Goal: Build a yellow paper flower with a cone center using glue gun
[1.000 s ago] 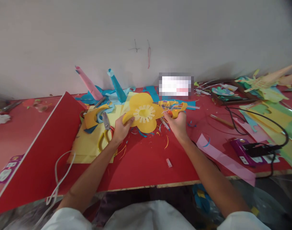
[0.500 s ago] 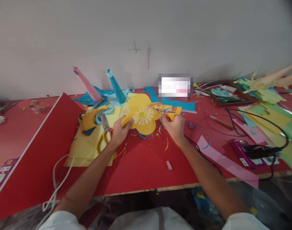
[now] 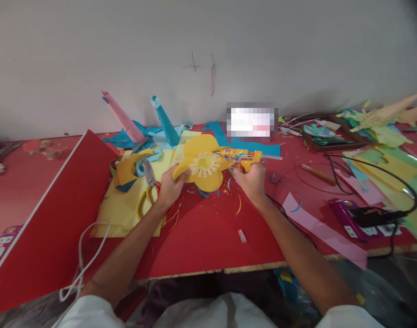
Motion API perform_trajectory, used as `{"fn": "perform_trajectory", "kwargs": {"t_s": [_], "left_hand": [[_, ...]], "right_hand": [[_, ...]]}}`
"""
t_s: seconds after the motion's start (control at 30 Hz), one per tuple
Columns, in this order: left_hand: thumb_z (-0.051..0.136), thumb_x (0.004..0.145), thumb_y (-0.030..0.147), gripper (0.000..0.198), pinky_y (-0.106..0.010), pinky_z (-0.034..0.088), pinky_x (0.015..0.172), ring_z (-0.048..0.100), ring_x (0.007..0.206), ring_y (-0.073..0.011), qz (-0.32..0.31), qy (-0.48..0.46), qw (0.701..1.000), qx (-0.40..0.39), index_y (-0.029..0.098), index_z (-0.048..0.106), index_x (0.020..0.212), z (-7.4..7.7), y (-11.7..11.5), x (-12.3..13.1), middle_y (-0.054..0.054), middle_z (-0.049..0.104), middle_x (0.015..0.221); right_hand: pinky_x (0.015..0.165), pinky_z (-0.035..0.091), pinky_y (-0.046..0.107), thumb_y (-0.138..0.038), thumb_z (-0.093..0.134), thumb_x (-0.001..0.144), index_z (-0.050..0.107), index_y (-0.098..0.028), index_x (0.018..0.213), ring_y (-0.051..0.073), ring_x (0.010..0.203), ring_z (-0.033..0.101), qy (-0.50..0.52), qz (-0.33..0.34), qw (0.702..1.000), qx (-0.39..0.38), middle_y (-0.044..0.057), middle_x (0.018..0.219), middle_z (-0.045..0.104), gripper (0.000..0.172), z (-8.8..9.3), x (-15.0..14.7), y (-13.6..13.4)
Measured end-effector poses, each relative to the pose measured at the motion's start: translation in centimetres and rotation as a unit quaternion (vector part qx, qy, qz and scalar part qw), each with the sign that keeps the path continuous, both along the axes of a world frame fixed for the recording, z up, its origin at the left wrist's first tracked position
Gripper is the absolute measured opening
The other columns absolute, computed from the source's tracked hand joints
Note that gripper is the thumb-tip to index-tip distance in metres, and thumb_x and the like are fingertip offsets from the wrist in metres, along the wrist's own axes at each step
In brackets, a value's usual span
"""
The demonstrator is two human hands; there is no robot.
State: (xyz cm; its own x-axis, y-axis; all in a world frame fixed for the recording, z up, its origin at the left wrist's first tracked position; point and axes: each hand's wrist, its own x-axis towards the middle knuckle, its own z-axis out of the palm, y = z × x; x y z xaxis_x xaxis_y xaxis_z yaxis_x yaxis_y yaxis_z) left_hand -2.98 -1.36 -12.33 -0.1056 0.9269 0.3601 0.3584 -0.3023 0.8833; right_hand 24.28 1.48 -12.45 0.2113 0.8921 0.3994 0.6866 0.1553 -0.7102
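My left hand is closed on the lower left petal of a yellow paper flower, which has a pale fringed ring round its centre. My right hand grips a yellow-orange glue gun, held level with its nozzle pointing left at the flower's right side, near the centre. A black cord runs from the gun past my right wrist. Both hands hover just above the red table.
Yellow-handled scissors lie on yellow sheets left of my left hand. Rolled pink and blue paper cones lean on the wall. A purple power strip with black cables sits right. A pink strip, a white cord and scraps lie about.
My right hand turned the glue gun and brought its nozzle left to the flower's centre. The left hand kept its hold on the petal.
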Motion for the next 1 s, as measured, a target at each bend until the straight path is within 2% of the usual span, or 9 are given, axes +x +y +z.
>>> {"fn": "perform_trajectory", "kwargs": {"t_s": [0.33,0.67,1.0], "left_hand": [[0.072,0.090,0.054,0.037,-0.026,0.050,0.062,0.059,0.068,-0.0153,0.007,0.008,1.000,-0.002,0.017,0.069,0.084,-0.19,0.02,-0.21,-0.003,0.069,0.077],[0.073,0.091,0.051,0.035,-0.025,0.051,0.063,0.060,0.069,-0.0149,0.006,0.001,1.000,-0.003,0.016,0.071,0.088,-0.69,0.20,-0.54,-0.004,0.070,0.079],[0.073,0.090,0.053,0.036,-0.026,0.050,0.064,0.059,0.070,-0.0155,0.005,-0.010,1.000,-0.007,0.017,0.070,0.088,-0.74,0.24,-0.59,-0.004,0.069,0.080]], "right_hand": [[0.067,0.044,0.036,-0.027,0.062,0.077,0.045,-0.026,0.064,0.020,0.061,0.049,-0.006,0.025,1.000,0.001,0.000,0.058,0.050,0.022,-0.30,0.06,-0.08],[0.069,0.046,0.037,-0.036,0.059,0.086,0.052,-0.026,0.071,0.024,0.065,0.056,0.002,0.056,0.998,0.003,0.004,0.064,0.059,0.020,-0.66,0.09,-0.25],[0.071,0.046,0.036,-0.030,0.061,0.084,0.055,-0.024,0.072,0.025,0.069,0.059,-0.011,0.044,0.999,-0.002,0.006,0.067,0.061,0.015,-0.56,0.02,-0.18]]}}
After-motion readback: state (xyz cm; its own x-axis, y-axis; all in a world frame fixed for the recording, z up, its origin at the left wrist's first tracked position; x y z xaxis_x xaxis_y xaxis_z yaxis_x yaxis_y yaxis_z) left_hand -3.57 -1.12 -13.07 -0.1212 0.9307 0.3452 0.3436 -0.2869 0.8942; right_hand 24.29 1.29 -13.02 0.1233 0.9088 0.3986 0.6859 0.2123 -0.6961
